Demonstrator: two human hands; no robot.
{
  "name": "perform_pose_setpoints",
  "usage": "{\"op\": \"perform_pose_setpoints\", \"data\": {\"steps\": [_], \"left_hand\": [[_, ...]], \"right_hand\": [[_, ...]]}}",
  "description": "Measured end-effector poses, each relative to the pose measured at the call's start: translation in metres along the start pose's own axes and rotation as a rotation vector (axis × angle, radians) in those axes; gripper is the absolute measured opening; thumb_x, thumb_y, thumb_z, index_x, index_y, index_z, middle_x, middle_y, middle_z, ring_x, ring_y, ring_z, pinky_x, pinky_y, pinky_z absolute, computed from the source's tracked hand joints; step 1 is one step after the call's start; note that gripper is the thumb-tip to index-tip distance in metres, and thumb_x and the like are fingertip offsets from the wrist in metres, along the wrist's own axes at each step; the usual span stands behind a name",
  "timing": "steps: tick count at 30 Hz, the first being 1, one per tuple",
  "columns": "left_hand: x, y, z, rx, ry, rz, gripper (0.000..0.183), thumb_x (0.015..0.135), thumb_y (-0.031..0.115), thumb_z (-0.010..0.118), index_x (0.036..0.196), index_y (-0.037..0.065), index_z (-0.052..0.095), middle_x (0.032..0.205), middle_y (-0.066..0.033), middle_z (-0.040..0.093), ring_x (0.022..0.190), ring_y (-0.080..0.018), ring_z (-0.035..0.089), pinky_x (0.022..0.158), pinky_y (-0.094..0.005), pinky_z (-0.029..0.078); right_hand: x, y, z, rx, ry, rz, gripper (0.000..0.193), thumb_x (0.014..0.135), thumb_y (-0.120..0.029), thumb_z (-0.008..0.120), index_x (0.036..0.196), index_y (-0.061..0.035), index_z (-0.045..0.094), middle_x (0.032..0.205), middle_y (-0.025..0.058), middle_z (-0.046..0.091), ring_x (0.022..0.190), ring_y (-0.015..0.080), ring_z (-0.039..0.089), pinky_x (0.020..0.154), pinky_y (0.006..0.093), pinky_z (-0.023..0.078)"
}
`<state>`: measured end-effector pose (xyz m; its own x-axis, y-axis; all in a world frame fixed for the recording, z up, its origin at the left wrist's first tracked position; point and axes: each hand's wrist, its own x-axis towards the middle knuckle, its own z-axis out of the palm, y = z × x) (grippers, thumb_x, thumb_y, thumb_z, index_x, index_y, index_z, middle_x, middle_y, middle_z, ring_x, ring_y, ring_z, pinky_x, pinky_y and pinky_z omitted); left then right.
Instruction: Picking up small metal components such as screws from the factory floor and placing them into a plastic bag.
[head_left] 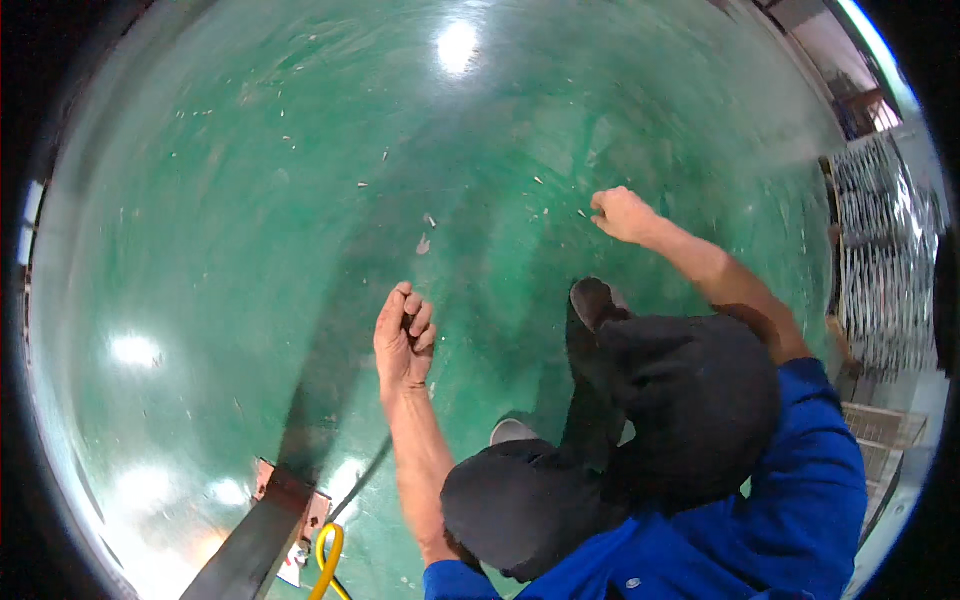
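My left hand [404,335] is raised over the green floor [230,220], palm turned up. Its fingers curl in toward the thumb, and what they hold, if anything, cannot be made out. Farther out to the right, my right hand [624,214] reaches low over the floor with its fingers bent together. Just left of its fingertips lies a small light piece [583,213], apart from the hand. Other small pale pieces are scattered around, among them one piece [538,181] farther off and another piece [362,184] to the left.
A grey post [250,540] on a bolted base plate stands at lower left, with a yellow hose [328,560] beside it. Stacked long metal strips [880,250] line the right side, above a wire rack [880,430]. My bent knees and shoes are below my hands.
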<state>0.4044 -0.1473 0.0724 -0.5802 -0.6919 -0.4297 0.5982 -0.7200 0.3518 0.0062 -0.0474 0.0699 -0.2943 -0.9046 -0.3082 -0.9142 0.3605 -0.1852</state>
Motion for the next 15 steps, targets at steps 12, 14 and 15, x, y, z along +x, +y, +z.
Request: {"op": "perform_pose_setpoints", "data": {"steps": [12, 14, 15], "left_hand": [[0.025, 0.055, 0.02, 1.066, 0.492, -0.088, 0.031, 0.088, 0.033, 0.068, 0.084, 0.003, 0.064, 0.06, 0.0051, 0.042, 0.056, -0.0048, 0.039, 0.043, -0.0206, 0.026], [0.039, 0.053, 0.012, 1.404, 0.42, 0.054, 0.033, 0.082, 0.032, 0.072, 0.085, -0.001, 0.069, 0.062, -0.0013, 0.054, 0.056, -0.0106, 0.049, 0.05, -0.0271, 0.037], [0.05, 0.048, 0.013, 1.536, 0.358, 0.098, 0.033, 0.08, 0.032, 0.072, 0.086, -0.001, 0.069, 0.063, -0.0041, 0.056, 0.057, -0.0132, 0.051, 0.053, -0.0288, 0.039]], "right_hand": [[0.046, 0.051, 0.087, 0.003, 0.101, 0.025, 0.016, 0.076, -0.001, 0.058, 0.092, 0.0004, 0.061, 0.091, 0.0224, 0.06, 0.089, 0.0414, 0.061, 0.078, 0.0501, 0.051], [0.055, 0.05, 0.086, 0.076, 0.11, -0.021, 0.015, 0.076, -0.002, 0.058, 0.091, -0.0008, 0.062, 0.091, 0.0215, 0.061, 0.087, 0.0405, 0.061, 0.077, 0.0491, 0.051], [0.056, 0.052, 0.089, 0.114, 0.103, -0.041, 0.015, 0.076, -0.002, 0.059, 0.091, -0.0014, 0.063, 0.09, 0.0211, 0.061, 0.087, 0.0401, 0.061, 0.077, 0.0486, 0.051]]}}
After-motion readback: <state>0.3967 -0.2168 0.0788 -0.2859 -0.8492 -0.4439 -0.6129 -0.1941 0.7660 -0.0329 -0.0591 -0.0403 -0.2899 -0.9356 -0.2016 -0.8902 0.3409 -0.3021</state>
